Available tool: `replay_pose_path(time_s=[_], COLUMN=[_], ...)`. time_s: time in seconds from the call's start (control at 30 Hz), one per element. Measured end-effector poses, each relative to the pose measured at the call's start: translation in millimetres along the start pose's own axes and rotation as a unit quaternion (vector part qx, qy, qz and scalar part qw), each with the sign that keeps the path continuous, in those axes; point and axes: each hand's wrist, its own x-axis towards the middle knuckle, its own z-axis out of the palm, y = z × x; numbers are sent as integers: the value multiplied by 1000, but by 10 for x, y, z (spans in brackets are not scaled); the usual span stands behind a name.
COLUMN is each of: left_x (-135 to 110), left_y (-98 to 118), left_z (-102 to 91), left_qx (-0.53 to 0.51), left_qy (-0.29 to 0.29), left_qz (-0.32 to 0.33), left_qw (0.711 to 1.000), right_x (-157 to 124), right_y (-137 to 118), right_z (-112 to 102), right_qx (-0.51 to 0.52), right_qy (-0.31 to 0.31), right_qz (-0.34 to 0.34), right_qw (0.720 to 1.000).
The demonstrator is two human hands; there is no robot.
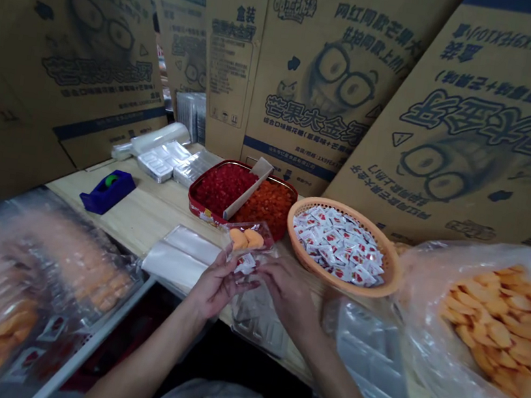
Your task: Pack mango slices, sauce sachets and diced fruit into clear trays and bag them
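My left hand (216, 286) is closed around the near end of a clear plastic packet (268, 231). Inside it are orange candy pieces (246, 240), and a small white-and-red sachet (245, 263) shows at its near end. The fingers of my right hand (289, 289) are pinched at that same end, close to the sachet; the exact contact is partly hidden. Just beneath both hands lies a clear moulded tray (261, 320). To the left of the packet is a stack of clear plastic bags (177, 264).
Behind stands a divided red tin (204, 211) of red and orange bits. An orange basket (295, 243) of sachets is right of it, then a plastic bag (425, 274) of orange candies. Filled packs (89, 260), a blue tape dispenser (109, 193) and cardboard boxes (308, 67) surround the table.
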Motion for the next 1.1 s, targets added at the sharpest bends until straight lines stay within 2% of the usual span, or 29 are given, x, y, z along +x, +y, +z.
replay_pose_path(time_s=[0.07,0.13,0.2,0.23,0.3,0.4,0.5,0.6,0.73,0.87,1.0,1.1], left_x=[-22,-37,-50,-58,-80,-129,-193,-266,-358,-401,-373,-322], left_y=[25,43,58,67,92,149,221,299,411,544,691,786], left_z=[-41,-89,-128,-142,-161,-199,-286,-405,-534,-620,-703,-774], left_qx=[-3,-10,-16,-16,-14,-14,-16,-22,-35,-44,-48,-45], left_qy=[-5,-1,12,18,26,32,43,57,65,74,86,93], left_qz=[5,11,17,19,20,20,23,22,21,42,77,101], left_qw=[1000,1000,1000,1000,999,999,999,998,997,995,992,989], right_x=[52,113,158,170,172,166,249,477,895,1217,1341,1309], right_y=[69,138,190,205,209,188,217,354,647,887,1045,1124], right_z=[-42,-24,55,108,215,316,340,378,569,815,911,868], right_qx=[99,156,179,179,159,97,40,-24,-122,-142,-147,-155], right_qy=[65,117,125,110,60,-3,-6,-11,-131,-205,-260,-261], right_qz=[128,243,306,317,314,275,243,230,270,292,293,293], right_qw=[985,950,927,925,934,956,969,973,946,923,908,907])
